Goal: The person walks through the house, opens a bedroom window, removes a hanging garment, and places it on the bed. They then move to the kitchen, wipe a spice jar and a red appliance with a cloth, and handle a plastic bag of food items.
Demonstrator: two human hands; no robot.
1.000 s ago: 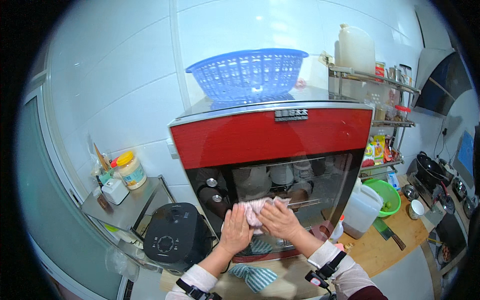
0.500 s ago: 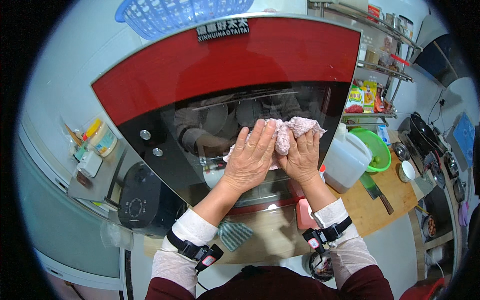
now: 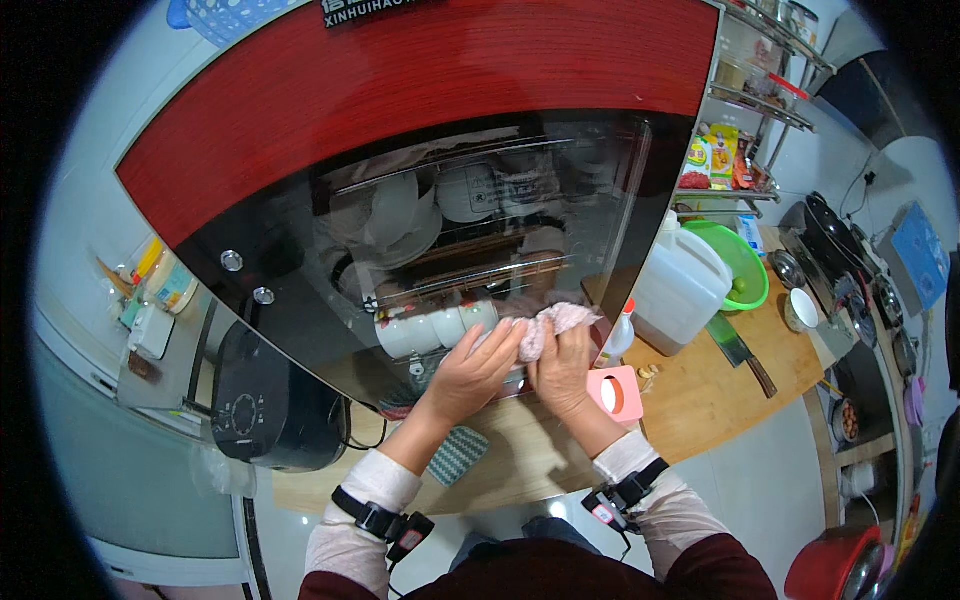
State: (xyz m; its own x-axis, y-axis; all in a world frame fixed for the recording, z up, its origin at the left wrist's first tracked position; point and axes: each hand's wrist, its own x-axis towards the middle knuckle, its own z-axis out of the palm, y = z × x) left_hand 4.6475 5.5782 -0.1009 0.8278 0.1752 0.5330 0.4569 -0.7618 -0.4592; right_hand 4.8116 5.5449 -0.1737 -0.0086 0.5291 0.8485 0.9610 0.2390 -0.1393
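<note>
A pink towelling cloth (image 3: 553,322) lies bunched against the lower part of a dark glass cabinet door (image 3: 290,215). My left hand (image 3: 468,372) presses the cloth's left side, its fingers laid together over it. Just beside it, my right hand (image 3: 562,374) grips the cloth from the right, fingers bent over it. Through the glass, white bowls (image 3: 437,328) stand in a row behind my left fingers, with plates (image 3: 402,225) on a rack higher up. Red wood-grain panelling (image 3: 430,75) spans the door's top. Part of the cloth is hidden beneath my fingers.
Right of the cabinet are a spray bottle (image 3: 620,335), a large plastic jug (image 3: 683,290), a green basin (image 3: 742,262) and a cleaver (image 3: 735,345). A pink holder (image 3: 622,390) and a striped cloth (image 3: 458,452) lie in front. At left stands a black appliance (image 3: 270,400).
Both hands have moved down the glass with the cloth, to near the door's bottom edge. My view has shifted, and the dishes inside show more clearly.
</note>
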